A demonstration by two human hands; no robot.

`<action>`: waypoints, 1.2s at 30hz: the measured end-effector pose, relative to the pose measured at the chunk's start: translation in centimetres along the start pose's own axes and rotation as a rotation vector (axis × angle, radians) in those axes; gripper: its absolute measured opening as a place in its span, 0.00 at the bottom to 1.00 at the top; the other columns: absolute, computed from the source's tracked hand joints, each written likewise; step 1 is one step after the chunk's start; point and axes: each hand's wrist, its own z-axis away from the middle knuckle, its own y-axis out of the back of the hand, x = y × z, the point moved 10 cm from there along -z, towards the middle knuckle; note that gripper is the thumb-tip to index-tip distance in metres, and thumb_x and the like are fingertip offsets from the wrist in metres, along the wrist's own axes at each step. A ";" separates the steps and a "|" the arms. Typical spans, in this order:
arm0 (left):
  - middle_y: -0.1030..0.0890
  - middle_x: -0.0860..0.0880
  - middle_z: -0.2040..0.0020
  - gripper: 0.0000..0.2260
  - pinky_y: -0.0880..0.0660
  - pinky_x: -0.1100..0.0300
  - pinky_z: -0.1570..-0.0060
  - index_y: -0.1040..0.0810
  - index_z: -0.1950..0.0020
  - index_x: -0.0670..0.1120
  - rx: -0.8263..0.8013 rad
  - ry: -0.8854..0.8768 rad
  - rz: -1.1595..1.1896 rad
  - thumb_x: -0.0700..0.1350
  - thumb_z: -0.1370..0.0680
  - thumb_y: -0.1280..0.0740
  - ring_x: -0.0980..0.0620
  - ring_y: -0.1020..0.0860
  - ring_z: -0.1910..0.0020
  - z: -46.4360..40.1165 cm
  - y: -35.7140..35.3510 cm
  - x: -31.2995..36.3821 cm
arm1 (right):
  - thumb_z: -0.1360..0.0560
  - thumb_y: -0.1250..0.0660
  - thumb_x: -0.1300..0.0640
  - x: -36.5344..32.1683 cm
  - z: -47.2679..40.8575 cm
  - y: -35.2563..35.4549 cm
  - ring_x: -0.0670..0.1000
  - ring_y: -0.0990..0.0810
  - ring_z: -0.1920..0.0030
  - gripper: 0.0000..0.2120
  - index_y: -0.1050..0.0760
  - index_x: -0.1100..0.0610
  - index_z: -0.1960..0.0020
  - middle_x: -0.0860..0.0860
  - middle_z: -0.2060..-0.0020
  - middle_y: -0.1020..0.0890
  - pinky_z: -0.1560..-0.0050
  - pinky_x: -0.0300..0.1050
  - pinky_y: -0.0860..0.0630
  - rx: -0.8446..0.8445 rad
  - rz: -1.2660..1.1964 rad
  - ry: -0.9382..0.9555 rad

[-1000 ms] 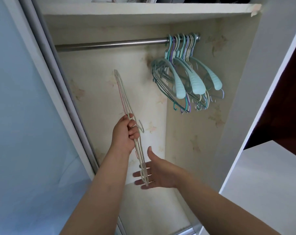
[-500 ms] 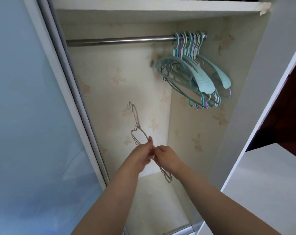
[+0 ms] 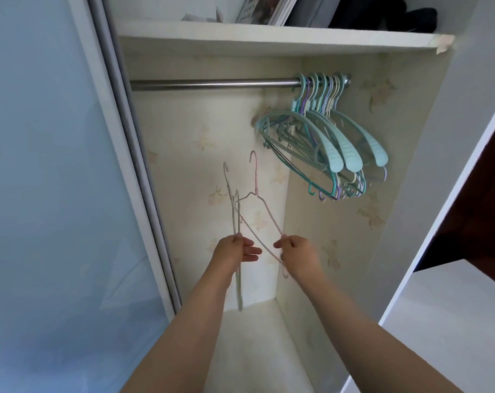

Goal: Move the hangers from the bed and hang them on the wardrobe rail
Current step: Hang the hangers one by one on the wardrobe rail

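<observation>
Pinching a pink hanger [image 3: 264,211], the right hand [image 3: 297,255] faces the left hand [image 3: 232,252] — gripping perhaps two cream hangers [image 3: 235,211] — rail [image 3: 212,84] at twelve o'clock.

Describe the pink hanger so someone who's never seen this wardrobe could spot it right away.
Look below the steel rail, in front of the wardrobe's back wall. The right hand pinches the pink hanger. It is thin pink wire, unlike the pale hanger in the left hand.

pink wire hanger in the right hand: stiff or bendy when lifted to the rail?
Probably springy: the pink hanger is very thin wire. Likely light, since the right hand pinches it with fingertips alone. It may snag the pale hanger it crosses.
</observation>
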 end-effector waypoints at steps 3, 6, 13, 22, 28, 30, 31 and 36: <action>0.24 0.48 0.70 0.18 0.30 0.61 0.70 0.26 0.55 0.43 0.123 0.009 -0.051 0.48 0.16 0.51 0.51 0.27 0.74 0.0 2.4 0.4 | 0.20 0.46 0.55 -1.5 -1.2 2.6 0.55 0.22 0.66 0.16 0.19 0.55 0.51 0.49 0.70 0.24 0.63 0.42 0.30 0.060 0.060 0.063; 0.32 0.48 0.67 0.13 0.41 0.64 0.76 0.28 0.50 0.45 0.181 -0.008 0.017 0.45 0.17 0.51 0.53 0.38 0.74 0.1 3.3 1.0 | 0.22 0.47 0.57 -4.2 -2.3 5.0 0.60 0.20 0.55 0.16 0.21 0.56 0.46 0.55 0.66 0.21 0.51 0.47 0.24 0.123 0.117 0.114; 0.33 0.49 0.66 0.15 0.46 0.68 0.79 0.29 0.46 0.46 0.212 -0.002 0.158 0.37 0.21 0.53 0.54 0.41 0.75 0.1 4.4 3.2 | 0.24 0.45 0.60 -11.3 -4.0 9.6 0.55 0.24 0.68 0.15 0.27 0.52 0.41 0.52 0.68 0.22 0.64 0.46 0.26 0.304 0.068 0.296; 0.34 0.50 0.68 0.14 0.45 0.67 0.79 0.25 0.42 0.46 0.173 -0.137 0.250 0.39 0.18 0.49 0.54 0.41 0.76 0.1 3.3 6.9 | 0.22 0.46 0.58 -11.1 -3.6 10.6 0.58 0.22 0.66 0.13 0.27 0.50 0.43 0.51 0.69 0.23 0.60 0.50 0.23 0.377 -0.016 0.372; 0.33 0.49 0.67 0.17 0.45 0.68 0.78 0.27 0.35 0.48 0.159 -0.196 0.253 0.39 0.18 0.49 0.53 0.42 0.74 0.2 1.2 9.3 | 0.21 0.45 0.61 -13.7 -7.2 10.0 0.57 0.22 0.54 0.15 0.26 0.58 0.37 0.57 0.46 0.20 0.57 0.40 0.31 0.279 0.063 0.332; 0.31 0.49 0.65 0.20 0.45 0.68 0.79 0.31 0.31 0.50 0.153 -0.205 0.246 0.37 0.20 0.50 0.53 0.41 0.74 0.2 0.7 10.5 | 0.21 0.45 0.62 -13.5 -8.1 10.3 0.59 0.22 0.47 0.16 0.27 0.58 0.36 0.57 0.42 0.21 0.55 0.41 0.32 0.267 0.083 0.285; 0.30 0.49 0.64 0.23 0.44 0.67 0.79 0.34 0.29 0.52 0.146 -0.216 0.228 0.36 0.21 0.51 0.54 0.40 0.74 0.3 0.5 11.2 | 0.21 0.46 0.63 -13.1 -8.3 10.7 0.59 0.23 0.46 0.16 0.27 0.58 0.36 0.57 0.41 0.22 0.54 0.42 0.32 0.278 0.070 0.255; 0.28 0.50 0.60 0.30 0.40 0.63 0.76 0.42 0.24 0.56 0.076 -0.349 0.084 0.33 0.22 0.50 0.53 0.36 0.72 0.6 -1.1 15.8 | 0.19 0.47 0.60 -10.2 -8.2 12.0 0.59 0.22 0.47 0.16 0.29 0.56 0.34 0.58 0.42 0.21 0.57 0.42 0.33 0.336 0.012 0.170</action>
